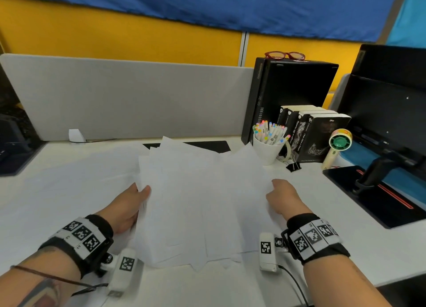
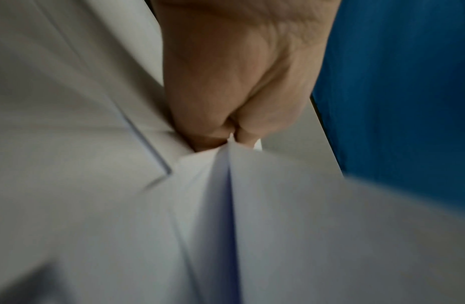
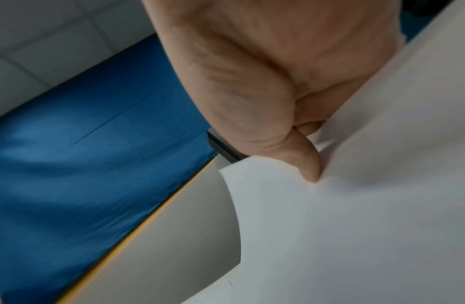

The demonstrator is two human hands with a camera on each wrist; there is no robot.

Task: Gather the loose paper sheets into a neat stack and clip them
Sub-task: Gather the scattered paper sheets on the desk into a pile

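A fanned bundle of white paper sheets (image 1: 202,200) is held up off the white desk (image 1: 69,191), its edges uneven. My left hand (image 1: 132,205) grips the bundle's left edge, thumb on top; in the left wrist view the left hand (image 2: 226,86) pinches the sheets (image 2: 252,226). My right hand (image 1: 282,197) grips the right edge; in the right wrist view the thumb (image 3: 304,160) presses on the top sheet (image 3: 356,205). A black binder clip (image 1: 293,166) lies on the desk to the right, beyond the right hand, apart from both hands.
A white cup of markers (image 1: 268,143) and a tape roll stand behind the papers on the right, with books (image 1: 313,136), a small hand fan (image 1: 337,145), a black computer case (image 1: 292,94) and a monitor (image 1: 389,104). A grey divider (image 1: 129,97) closes the back.
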